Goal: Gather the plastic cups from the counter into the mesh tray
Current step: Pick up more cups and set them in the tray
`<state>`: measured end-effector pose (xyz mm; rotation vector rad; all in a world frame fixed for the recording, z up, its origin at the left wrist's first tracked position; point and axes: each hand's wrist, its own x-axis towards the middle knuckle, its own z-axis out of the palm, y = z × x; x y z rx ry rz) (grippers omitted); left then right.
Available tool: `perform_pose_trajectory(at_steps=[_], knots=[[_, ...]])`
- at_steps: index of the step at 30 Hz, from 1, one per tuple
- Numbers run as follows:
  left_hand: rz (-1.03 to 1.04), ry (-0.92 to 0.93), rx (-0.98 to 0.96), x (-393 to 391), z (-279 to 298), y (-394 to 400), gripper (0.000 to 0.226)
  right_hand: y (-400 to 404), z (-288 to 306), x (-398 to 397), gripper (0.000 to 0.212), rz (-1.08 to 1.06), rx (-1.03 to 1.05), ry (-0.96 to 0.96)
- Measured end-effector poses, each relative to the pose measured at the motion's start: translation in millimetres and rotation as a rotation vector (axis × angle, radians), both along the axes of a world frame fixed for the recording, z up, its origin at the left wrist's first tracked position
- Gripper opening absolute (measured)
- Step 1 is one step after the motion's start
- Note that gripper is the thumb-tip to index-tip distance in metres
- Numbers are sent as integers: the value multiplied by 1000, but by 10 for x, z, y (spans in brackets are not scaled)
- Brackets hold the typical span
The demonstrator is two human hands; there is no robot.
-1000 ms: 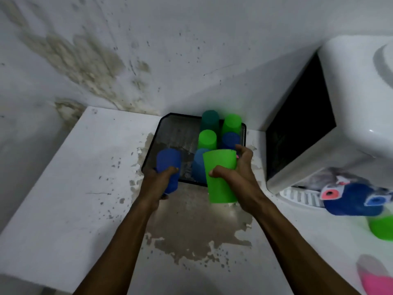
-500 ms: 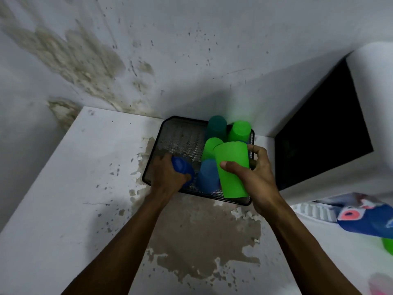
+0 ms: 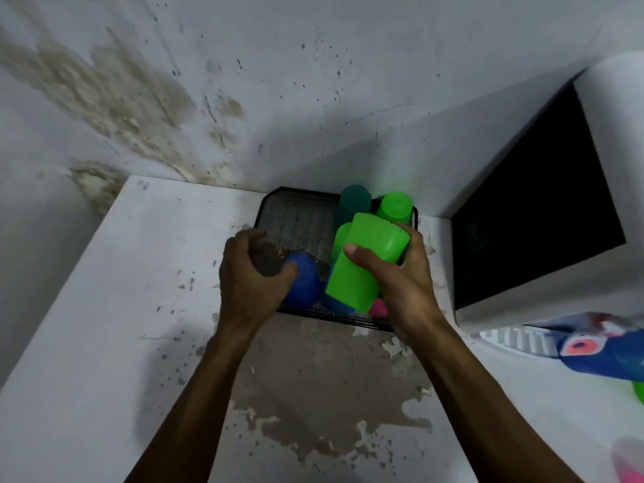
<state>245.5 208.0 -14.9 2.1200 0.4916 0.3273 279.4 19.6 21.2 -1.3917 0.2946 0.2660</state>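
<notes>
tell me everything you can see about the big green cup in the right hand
The bright green cup looks like smooth, opaque plastic, tapered, with no handle. It is tilted, closed base pointing up and away, wider end toward the person, over the mesh tray. The right hand grips it, thumb across its front, fingers behind.

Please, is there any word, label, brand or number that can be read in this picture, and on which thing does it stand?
None can be read.
The cups in the mesh tray are plain.
The blue object at the right edge carries coloured shapes, too blurred to tell whether they are letters.
</notes>
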Motion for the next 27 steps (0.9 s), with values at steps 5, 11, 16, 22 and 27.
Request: perform_pose_trajectory(at_steps=[5,11,16,22,27], knots=[[-322,12,-363,-151,416,-68,68,371,90,-22,81,1,206,43],[-227,-61,-314,-155,419,-45,62,497,138,-76,93,77,97,35],[110,46,-146,-140,340,359,64,206,70,-88,71,104,-107,70],[149,226,110,-122,-71,729,60,-114,30,-134,50,51,-216,2],[-37,338,203,-27,-362,609,69,-181,-57,-191,41,-1,-240,6]])
